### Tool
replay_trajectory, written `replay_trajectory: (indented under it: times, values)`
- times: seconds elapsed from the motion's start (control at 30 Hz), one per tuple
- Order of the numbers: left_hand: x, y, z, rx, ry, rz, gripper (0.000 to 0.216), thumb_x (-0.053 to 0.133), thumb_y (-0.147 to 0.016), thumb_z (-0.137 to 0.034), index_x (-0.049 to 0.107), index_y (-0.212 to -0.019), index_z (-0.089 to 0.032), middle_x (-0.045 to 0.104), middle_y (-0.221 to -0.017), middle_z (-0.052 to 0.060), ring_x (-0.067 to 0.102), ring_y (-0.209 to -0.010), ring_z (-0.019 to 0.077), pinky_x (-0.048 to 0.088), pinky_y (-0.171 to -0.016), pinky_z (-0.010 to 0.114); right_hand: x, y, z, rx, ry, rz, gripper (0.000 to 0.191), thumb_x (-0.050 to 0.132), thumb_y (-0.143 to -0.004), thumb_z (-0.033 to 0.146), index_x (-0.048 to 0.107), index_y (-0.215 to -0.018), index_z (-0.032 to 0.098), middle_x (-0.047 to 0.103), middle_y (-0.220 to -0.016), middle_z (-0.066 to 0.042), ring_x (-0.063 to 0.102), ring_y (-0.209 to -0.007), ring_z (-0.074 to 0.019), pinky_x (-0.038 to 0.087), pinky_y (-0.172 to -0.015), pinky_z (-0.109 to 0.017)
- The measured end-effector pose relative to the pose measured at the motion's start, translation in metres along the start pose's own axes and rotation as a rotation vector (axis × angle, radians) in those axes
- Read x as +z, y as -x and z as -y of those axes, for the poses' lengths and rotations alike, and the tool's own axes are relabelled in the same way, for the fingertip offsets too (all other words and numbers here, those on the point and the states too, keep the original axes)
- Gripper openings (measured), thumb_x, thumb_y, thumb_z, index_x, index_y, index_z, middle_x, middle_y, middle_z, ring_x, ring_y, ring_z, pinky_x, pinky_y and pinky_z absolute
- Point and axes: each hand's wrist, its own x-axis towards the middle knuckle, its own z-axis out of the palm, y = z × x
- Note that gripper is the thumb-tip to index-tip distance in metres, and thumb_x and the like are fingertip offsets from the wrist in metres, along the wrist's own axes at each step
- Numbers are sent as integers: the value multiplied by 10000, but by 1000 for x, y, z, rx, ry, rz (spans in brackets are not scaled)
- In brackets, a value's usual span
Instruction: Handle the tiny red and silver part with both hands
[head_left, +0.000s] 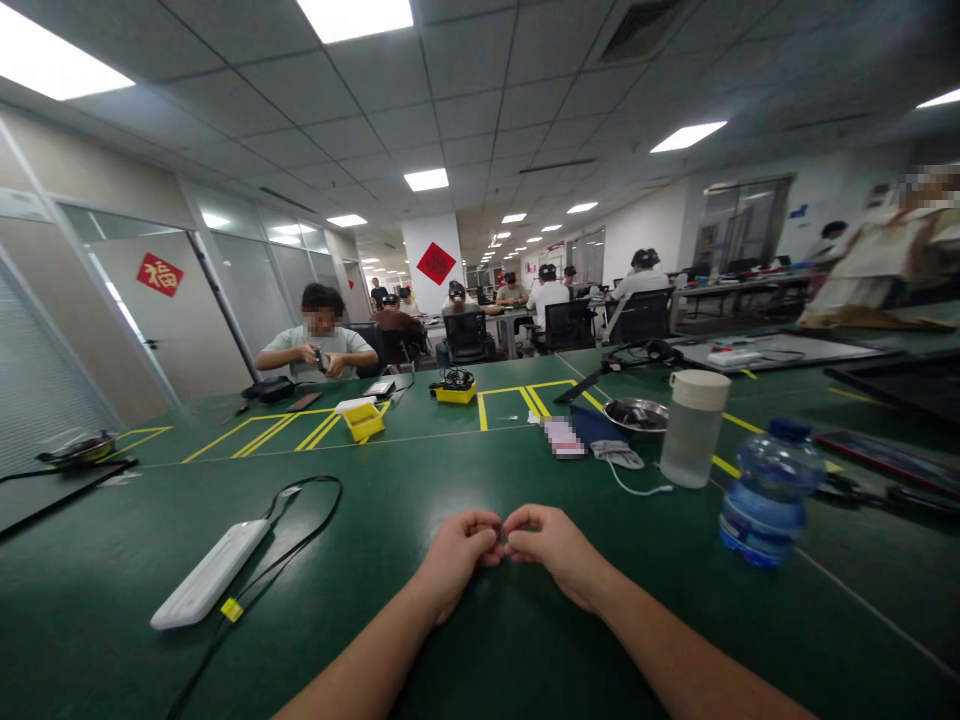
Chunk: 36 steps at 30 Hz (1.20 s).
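Note:
My left hand (pixel 463 556) and my right hand (pixel 553 550) meet fingertip to fingertip just over the green table (pixel 360 600). Fingers of both are curled into a pinch. A small dark bit shows at the left fingertips, too small to name; whatever else sits between the fingers is hidden. Off to the left lies a white power bank-like slab (pixel 214 575) with a black cable (pixel 330 520) looping beside it. To the right of my hands stand a blue-tinted water bottle (pixel 769 500) and a frosted cup with a cream lid (pixel 694 430).
Beyond my hands lie a phone-like pink item (pixel 564 438), a dark blue pouch (pixel 596 428) and a metal bowl (pixel 636 414). Yellow bins (pixel 364 421) stand on the taped table farther back. A co-worker (pixel 319 340) sits across, handling a small dark object.

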Motion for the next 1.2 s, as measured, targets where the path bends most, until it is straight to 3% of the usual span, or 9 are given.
replay_trajectory:
  times: [0.23, 0.87, 1.2]
  values:
    - [-1, -2, 3, 9, 30, -30, 230, 609, -704, -179, 613, -928, -125, 664, -827, 68, 632, -707, 147, 475, -679, 261, 0, -2, 1, 50, -26, -26, 146, 643, -663, 184, 640, -797, 126, 685, -773, -64, 676, -767, -193, 516, -746, -326]
    - [0, -1, 1, 63, -43, -40, 247, 640, -663, -177, 581, -900, -144, 604, -703, 5, 537, -586, 98, 393, -541, 204, 1, -2, 1, 22, 61, -54, 193, 689, -621, 210, 638, -796, 145, 652, -734, -18, 620, -650, -147, 498, -638, -282]
    - [-2, -2, 5, 69, 16, 4, 263, 583, -692, -162, 583, -953, -136, 619, -799, 38, 577, -632, 109, 434, -589, 230, 0, -1, 2, 9, 75, -21, 146, 635, -653, 189, 639, -793, 145, 663, -705, -13, 612, -628, -135, 473, -616, -262]
